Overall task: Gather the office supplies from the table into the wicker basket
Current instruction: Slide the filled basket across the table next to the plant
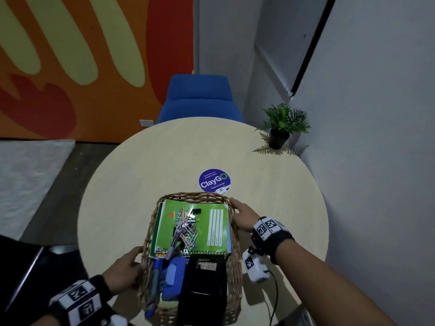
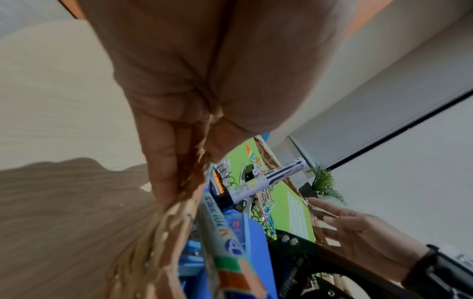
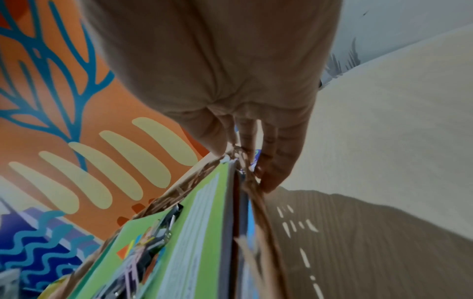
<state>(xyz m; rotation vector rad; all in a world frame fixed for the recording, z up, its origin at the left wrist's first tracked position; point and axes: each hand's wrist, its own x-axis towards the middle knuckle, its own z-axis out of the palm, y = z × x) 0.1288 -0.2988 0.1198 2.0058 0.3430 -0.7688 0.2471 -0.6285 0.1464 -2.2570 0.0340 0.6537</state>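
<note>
A person's two hands flank a wicker basket on a round table, and the gathering looks nearly or wholly finished: no loose office supplies show on the tabletop. Farthest left, the left hand pinches the basket's near-left rim, thumb inside and fingers outside the weave. Just right of that hand, inside the basket, lie markers, a blue stapler-like item and a black device; beyond them a green notebook carries a tangle of paper clips. Farther right, the right hand closes on the far-right rim, thumb inside against the notebook's edge and fingers extended down the outer wall. Judging from this, only moving or setting down the basket remains.
</note>
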